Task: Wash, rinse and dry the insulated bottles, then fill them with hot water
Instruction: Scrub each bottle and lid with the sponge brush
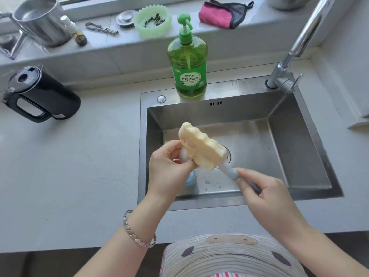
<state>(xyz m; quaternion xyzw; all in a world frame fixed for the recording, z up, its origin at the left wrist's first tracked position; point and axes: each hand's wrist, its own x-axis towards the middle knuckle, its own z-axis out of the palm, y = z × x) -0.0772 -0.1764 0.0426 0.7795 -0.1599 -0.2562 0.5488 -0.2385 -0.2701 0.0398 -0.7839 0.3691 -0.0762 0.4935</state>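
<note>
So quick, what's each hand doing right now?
Left hand: holding the sponge.
Right hand: pinching the handle.

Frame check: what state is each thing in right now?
Sponge brush: held over the sink.
Left hand: grips the brush's sponge end.
Right hand: pinches the handle.
Tap: no stream visible.
Sink: drained, few wet spots.
Soap bottle: upright on the sink rim.
Black jug: upright, lid on.
Pink cloth: folded on the sill.
</note>
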